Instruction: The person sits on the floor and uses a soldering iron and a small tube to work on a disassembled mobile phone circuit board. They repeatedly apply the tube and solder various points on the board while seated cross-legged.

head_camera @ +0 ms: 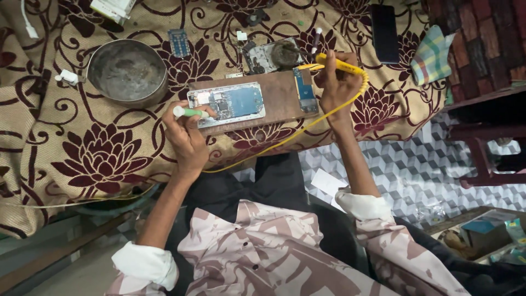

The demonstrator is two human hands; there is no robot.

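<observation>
An opened phone [233, 104] with its circuit board showing lies on a brown wooden board [276, 87]. My left hand [186, 134] grips a thin green-and-white tool [189, 113] whose tip rests at the phone's left edge. My right hand [335, 82] holds a yellow soldering iron [339, 64] with its tip pointing left near a small blue circuit strip [305, 90] on the board's right end. Its yellow cord [285, 140] runs down across the cloth toward my lap.
A round metal bowl [127, 71] sits to the left on the floral cloth [82, 142]. Another dismantled phone part [271, 56], a small blue board [178, 42], a black phone [383, 33] and a checked cloth [433, 55] lie behind. Tiled floor lies to the right.
</observation>
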